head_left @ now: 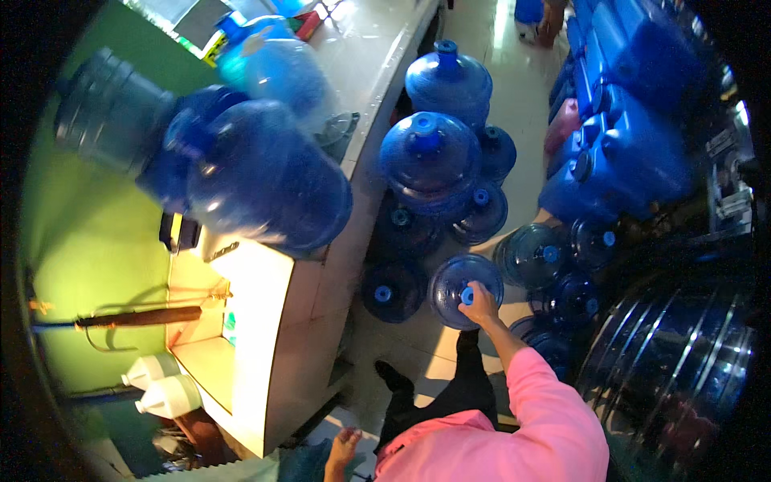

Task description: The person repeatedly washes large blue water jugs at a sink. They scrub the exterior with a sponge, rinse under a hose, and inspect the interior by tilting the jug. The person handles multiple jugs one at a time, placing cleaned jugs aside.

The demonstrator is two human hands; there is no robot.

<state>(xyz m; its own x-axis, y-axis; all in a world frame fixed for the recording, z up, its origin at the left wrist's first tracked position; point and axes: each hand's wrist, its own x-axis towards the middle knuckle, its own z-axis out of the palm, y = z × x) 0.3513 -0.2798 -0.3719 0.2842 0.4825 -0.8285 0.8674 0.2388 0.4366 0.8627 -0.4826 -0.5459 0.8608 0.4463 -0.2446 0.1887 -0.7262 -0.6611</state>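
Note:
My right hand [479, 305] grips the blue-capped neck of a clear bluish water jug [450, 273] standing on the floor just ahead of my feet. My left hand [345, 446] hangs low near my hip, fingers curled; whether anything is in them is too small to tell. More jugs stand around the gripped one: a darker jug [393, 285] to its left, a greenish-clear jug [526, 257] to its right, and stacked blue jugs [430, 161] farther ahead.
A tiled counter [385, 48] on the left carries large jugs [273, 185]. Below are a lit shelf [201, 369] and white bottles [165, 394]. Blue jerrycans [626, 153] and a ribbed steel tank [658, 369] line the right. A person's arm [550, 20] shows far ahead.

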